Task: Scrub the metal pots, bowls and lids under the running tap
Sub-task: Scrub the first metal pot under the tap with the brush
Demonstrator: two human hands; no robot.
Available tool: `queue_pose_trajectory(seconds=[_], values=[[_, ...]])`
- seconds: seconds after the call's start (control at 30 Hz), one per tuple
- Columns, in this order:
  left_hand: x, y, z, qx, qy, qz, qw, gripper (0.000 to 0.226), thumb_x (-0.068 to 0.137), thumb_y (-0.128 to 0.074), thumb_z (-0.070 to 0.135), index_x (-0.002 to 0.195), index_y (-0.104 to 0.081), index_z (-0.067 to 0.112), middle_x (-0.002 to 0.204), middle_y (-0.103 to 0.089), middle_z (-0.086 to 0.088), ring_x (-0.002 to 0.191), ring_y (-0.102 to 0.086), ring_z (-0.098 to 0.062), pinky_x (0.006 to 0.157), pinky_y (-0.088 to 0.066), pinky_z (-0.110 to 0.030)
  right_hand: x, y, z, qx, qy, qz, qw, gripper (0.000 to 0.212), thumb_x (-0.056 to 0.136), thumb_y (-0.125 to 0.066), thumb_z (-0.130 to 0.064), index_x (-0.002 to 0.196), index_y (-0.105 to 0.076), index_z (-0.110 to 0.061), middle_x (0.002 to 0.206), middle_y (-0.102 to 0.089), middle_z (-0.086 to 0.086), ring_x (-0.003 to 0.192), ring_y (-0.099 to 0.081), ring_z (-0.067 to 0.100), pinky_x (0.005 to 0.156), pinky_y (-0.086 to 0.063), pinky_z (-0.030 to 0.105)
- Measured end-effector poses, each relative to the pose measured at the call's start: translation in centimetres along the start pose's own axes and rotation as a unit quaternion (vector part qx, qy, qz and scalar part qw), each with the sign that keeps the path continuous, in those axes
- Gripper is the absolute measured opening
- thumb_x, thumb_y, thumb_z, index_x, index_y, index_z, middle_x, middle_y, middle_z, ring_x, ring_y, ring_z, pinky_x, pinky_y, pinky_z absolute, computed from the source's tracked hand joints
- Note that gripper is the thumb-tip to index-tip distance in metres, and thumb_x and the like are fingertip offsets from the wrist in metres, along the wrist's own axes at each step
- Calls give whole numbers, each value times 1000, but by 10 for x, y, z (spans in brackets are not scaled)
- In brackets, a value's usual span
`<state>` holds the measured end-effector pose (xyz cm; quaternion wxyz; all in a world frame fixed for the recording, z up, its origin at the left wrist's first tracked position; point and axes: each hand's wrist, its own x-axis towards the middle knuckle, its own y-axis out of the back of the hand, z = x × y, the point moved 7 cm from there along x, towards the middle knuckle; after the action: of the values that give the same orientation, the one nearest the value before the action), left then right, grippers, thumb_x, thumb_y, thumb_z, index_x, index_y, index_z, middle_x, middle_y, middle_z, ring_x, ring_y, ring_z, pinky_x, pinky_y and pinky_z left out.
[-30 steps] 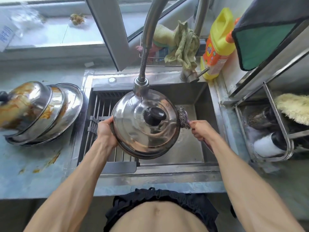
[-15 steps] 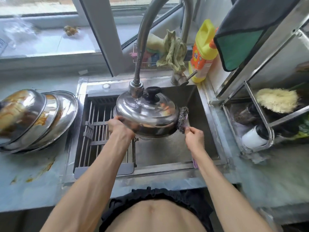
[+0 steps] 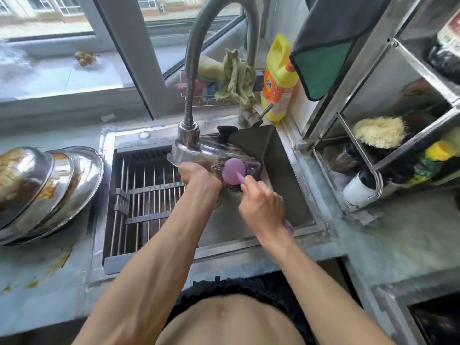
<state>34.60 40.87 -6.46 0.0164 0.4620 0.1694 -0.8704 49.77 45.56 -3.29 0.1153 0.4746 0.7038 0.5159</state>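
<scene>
Presently, head view, items as seen. Item: metal lid (image 3: 199,151), tipped steeply on edge over the sink (image 3: 286,195), directly beneath the tap head (image 3: 188,131); its black knob (image 3: 225,131) points away from me. Item: my left hand (image 3: 199,178), fingers curled round the lid's near rim, holding it up. Item: my right hand (image 3: 261,205), fingers wrapped about the purple handle of a steel-wool scrubber (image 3: 230,174), whose wire pad lies against the lid's underside, just beside my left hand. Item: drying rack (image 3: 144,195), laid across the sink's left half. Item: stack of dirty lids (image 3: 47,190), smeared orange-brown, on the counter (image 3: 37,282) to the left, well apart from the sink. Item: yellow detergent bottle (image 3: 278,78), upright behind the sink. Item: green cloth (image 3: 235,80), draped near the tap's base. Whether water is running, I cannot tell.
</scene>
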Motion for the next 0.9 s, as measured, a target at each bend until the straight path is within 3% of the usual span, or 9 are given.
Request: queue_pose_trajectory(seconds=[0.07,0.17,0.27,0.33,0.5,0.6,0.7,0.77,0.9], values=[[2,2,2,44,0,-2,999,29,95,-41,23,77,-61,13,74,-63,-4,72,-58,-24,74,-55,-33,5,1,-13,-22,35,-20,999,11,95,-56,-20,99,-66,-16,72,-63,9,56,-62,39,47,-32,31],[13,11,11,75,-19,-42,996,35,96,-44,39,76,-60,16,59,-64,1,64,-58,-19,58,-48,-25,20,2,5,-30,-31,-100,994,20,99,-49,-30,103,-66,-20,89,-70,14,82,-64,44,60,-39,40],[32,32,21,131,-52,-33,989,36,91,-55,46,101,-73,17,81,-73,0,72,-66,-17,66,-51,-28,24,-4,12,-42,-10,-176,983,20,97,-49,-32,96,-63,-18,91,-70,15,90,-63,43,64,-39,40],[40,39,27,165,-78,-41,982,36,93,-57,42,109,-73,13,72,-64,3,65,-58,-13,59,-44,-26,22,-9,-10,-21,41,-192,980,19,97,-49,-30,90,-59,-17,86,-69,12,86,-62,42,60,-34,37],[53,50,36,241,-47,-101,964,30,91,-56,42,73,-61,20,63,-65,0,50,-62,-16,59,-52,-27,68,-26,-39,-20,10,-210,978,21,97,-48,-30,99,-66,-18,96,-68,17,93,-63,43,68,-39,40],[65,57,47,271,-34,-139,952,28,95,-53,40,83,-67,19,78,-75,-6,68,-73,-23,73,-63,-38,83,-35,-34,-59,13,-246,967,26,99,-46,-30,108,-66,-16,104,-68,19,99,-63,43,77,-46,41],[79,63,62,324,-43,-146,934,31,92,-56,44,88,-73,18,91,-74,-14,81,-72,-30,92,-59,-54,64,-44,-64,-63,104,-285,951,24,98,-45,-31,104,-64,-17,99,-67,17,94,-64,42,71,-43,41],[85,64,61,342,-36,-147,927,32,95,-55,42,89,-73,16,91,-74,-15,79,-72,-31,87,-61,-50,72,-49,-73,-52,106,-296,948,23,98,-46,-31,105,-64,-18,101,-68,16,96,-64,41,73,-43,40],[91,60,53,344,-21,-164,924,33,100,-53,36,76,-70,22,77,-74,-4,67,-70,-21,70,-56,-34,127,-68,-37,-63,6,-303,951,28,94,-50,-28,113,-67,-20,107,-67,15,102,-63,40,81,-48,41]])
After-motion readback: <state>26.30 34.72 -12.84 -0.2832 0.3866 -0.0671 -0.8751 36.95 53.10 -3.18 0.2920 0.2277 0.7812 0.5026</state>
